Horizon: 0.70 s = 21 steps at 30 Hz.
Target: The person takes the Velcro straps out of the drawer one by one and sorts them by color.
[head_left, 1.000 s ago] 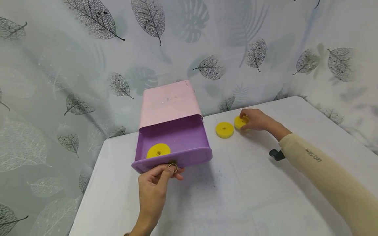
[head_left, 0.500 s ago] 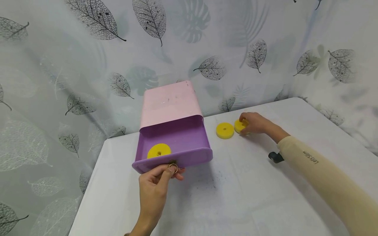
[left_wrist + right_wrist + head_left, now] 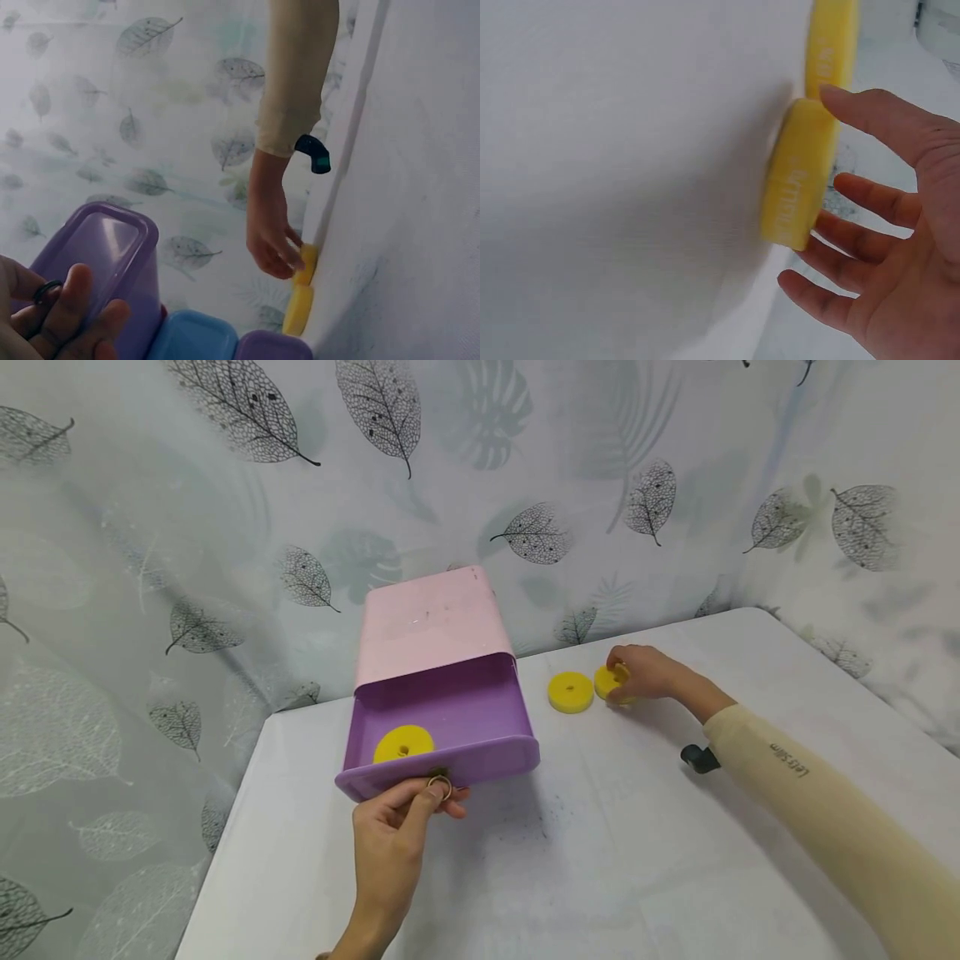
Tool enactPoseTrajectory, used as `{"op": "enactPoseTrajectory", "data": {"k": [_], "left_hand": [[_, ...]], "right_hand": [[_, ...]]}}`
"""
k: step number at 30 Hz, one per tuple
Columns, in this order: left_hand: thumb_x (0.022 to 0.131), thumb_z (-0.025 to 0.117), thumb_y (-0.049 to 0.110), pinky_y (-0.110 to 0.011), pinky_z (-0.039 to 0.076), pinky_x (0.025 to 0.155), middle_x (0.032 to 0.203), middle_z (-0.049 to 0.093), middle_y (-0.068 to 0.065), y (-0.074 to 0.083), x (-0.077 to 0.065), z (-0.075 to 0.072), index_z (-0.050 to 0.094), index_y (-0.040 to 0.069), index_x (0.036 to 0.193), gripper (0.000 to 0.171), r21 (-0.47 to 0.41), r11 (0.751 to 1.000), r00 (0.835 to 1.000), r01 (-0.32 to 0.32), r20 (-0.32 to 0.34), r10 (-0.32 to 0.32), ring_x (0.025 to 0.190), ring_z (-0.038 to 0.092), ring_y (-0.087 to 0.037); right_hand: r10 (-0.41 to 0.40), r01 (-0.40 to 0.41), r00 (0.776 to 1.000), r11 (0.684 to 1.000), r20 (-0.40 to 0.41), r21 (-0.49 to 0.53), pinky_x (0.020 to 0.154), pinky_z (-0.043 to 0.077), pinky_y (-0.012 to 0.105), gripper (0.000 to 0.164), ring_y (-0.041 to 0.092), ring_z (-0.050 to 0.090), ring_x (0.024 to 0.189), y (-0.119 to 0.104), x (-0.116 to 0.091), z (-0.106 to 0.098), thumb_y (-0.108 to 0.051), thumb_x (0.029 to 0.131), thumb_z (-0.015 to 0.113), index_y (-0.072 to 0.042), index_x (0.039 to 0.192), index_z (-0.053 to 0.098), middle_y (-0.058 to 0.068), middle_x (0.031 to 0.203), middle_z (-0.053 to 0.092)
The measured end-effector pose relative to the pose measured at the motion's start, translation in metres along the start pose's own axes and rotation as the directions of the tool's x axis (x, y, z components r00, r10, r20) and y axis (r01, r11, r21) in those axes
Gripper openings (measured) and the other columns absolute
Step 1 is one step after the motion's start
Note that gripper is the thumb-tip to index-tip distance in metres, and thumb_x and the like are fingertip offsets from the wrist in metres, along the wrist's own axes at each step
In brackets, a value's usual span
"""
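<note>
My left hand [image 3: 390,843] pinches the metal ring pull [image 3: 439,787] on the front of a purple drawer [image 3: 480,762], which is pulled out of a pink-topped cabinet [image 3: 431,622]. One yellow disc [image 3: 405,742] with a centre hole lies inside, behind the drawer front. On the table to the right, my right hand [image 3: 648,672] holds a second yellow disc [image 3: 609,683] across its edges. In the right wrist view, thumb and fingers span that disc [image 3: 799,172], which has pale lettering on its side. A third yellow disc [image 3: 570,692] lies just left of it.
A white-covered table [image 3: 600,860] bears the cabinet, with a leaf-patterned curtain [image 3: 465,460] close behind. Blue [image 3: 193,337] and purple lower drawers [image 3: 274,347] show in the left wrist view. A dark curved piece [image 3: 700,758] is at the right sleeve.
My right hand has shifted very slightly toward me at the disc since the first frame. The left hand and the drawer stay where they were.
</note>
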State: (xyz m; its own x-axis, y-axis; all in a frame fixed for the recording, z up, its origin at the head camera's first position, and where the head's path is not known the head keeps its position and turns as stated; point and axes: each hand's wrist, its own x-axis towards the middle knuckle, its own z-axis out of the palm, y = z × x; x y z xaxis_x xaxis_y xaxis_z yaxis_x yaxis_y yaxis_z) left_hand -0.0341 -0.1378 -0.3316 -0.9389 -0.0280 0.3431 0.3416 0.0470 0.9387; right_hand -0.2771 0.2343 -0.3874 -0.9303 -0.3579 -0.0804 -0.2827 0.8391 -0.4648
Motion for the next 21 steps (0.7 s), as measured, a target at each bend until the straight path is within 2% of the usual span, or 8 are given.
{"op": "enactPoseTrajectory", "data": {"k": [5,9,14,18,21], "left_hand": [[0.102,0.063,0.004,-0.038,0.052,0.093,0.074,0.073,-0.013,0.0,0.0,0.0,0.078,0.001,0.091,0.019,0.003,1.0,1.0,0.006,0.001,-0.006,0.087,0.076,-0.034],[0.102,0.063,0.004,-0.038,0.052,0.093,0.074,0.073,-0.013,0.0,0.0,0.0,0.078,0.001,0.091,0.019,0.005,1.0,1.0,0.004,0.001,-0.004,0.087,0.076,-0.034],[0.102,0.063,0.004,-0.038,0.052,0.093,0.074,0.073,-0.013,0.0,0.0,0.0,0.078,0.001,0.09,0.019,0.005,1.0,1.0,0.006,0.003,-0.006,0.086,0.075,-0.034],[0.102,0.063,0.004,-0.038,0.052,0.093,0.077,0.074,-0.015,0.0,0.0,0.001,0.078,0.001,0.091,0.019,0.005,1.0,1.0,0.006,0.001,-0.006,0.085,0.075,-0.034],[0.102,0.063,0.004,-0.037,0.053,0.091,0.079,0.074,-0.016,0.0,0.001,0.0,0.078,0.001,0.092,0.019,0.008,1.0,1.0,0.003,0.001,-0.003,0.084,0.074,-0.034]], "right_hand": [[-0.058,0.063,0.993,0.997,-0.098,0.047,0.101,0.046,0.059,0.048,0.046,0.056,0.122,-0.016,-0.006,-0.02,-0.024,0.092,0.08,0.005,0.124,0.061,0.026,0.13,0.062],[-0.12,0.143,0.969,0.986,-0.218,0.09,0.101,0.047,0.057,0.037,0.041,0.057,0.122,-0.046,-0.014,-0.037,-0.02,0.095,0.077,0.0,0.123,0.064,0.019,0.126,0.065],[-0.279,0.326,0.901,0.941,-0.332,0.094,0.1,0.048,0.053,0.029,0.032,0.061,0.115,-0.09,-0.026,-0.054,-0.016,0.094,0.077,-0.003,0.118,0.067,0.01,0.118,0.069],[-0.404,0.454,0.841,0.889,-0.36,0.063,0.098,0.048,0.051,0.031,0.028,0.062,0.113,-0.12,-0.036,-0.06,-0.016,0.093,0.079,-0.004,0.118,0.067,0.007,0.117,0.069],[-0.475,0.518,0.802,0.855,-0.362,0.028,0.097,0.049,0.048,0.033,0.025,0.061,0.112,-0.138,-0.043,-0.062,-0.016,0.092,0.08,-0.003,0.119,0.067,0.006,0.117,0.069]]}}
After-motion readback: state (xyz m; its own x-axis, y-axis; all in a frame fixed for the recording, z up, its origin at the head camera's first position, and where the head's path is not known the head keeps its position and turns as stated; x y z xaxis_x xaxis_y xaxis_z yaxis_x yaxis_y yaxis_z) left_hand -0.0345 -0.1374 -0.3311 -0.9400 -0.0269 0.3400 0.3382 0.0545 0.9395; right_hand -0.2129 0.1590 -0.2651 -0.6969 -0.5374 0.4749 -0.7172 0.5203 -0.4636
